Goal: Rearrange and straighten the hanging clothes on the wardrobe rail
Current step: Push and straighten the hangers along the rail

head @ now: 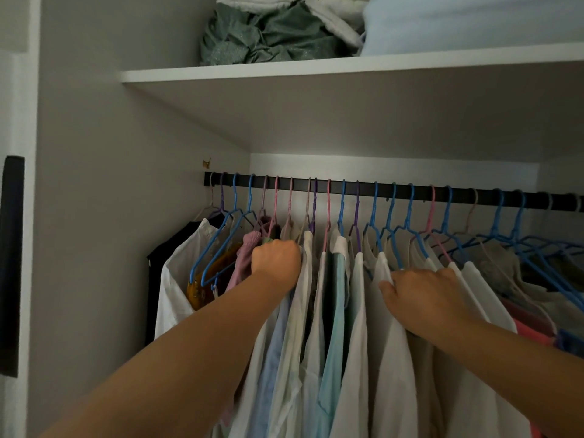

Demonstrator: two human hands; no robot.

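Note:
A black wardrobe rail (pixel 395 187) runs left to right under a white shelf. Several plastic hangers in blue, pink and purple hang from it, carrying pale shirts (pixel 354 327). My left hand (pixel 276 259) reaches in among the garments left of centre, its fingers curled and hidden in the cloth at the shoulder of a white shirt (pixel 305 279). My right hand (pixel 420 295) lies on the shoulders of the white shirts further right, its fingers spread and pushed between them. A pink garment (pixel 245 257) and a mustard one (pixel 202 286) hang to the left of my left hand.
The white shelf (pixel 284 71) above holds a crumpled green cloth (pixel 262 33) and folded pale bedding (pixel 458 23). The wardrobe's left wall (pixel 110 184) stands close to the first hangers. Coral and beige clothes (pixel 531 320) crowd the right end.

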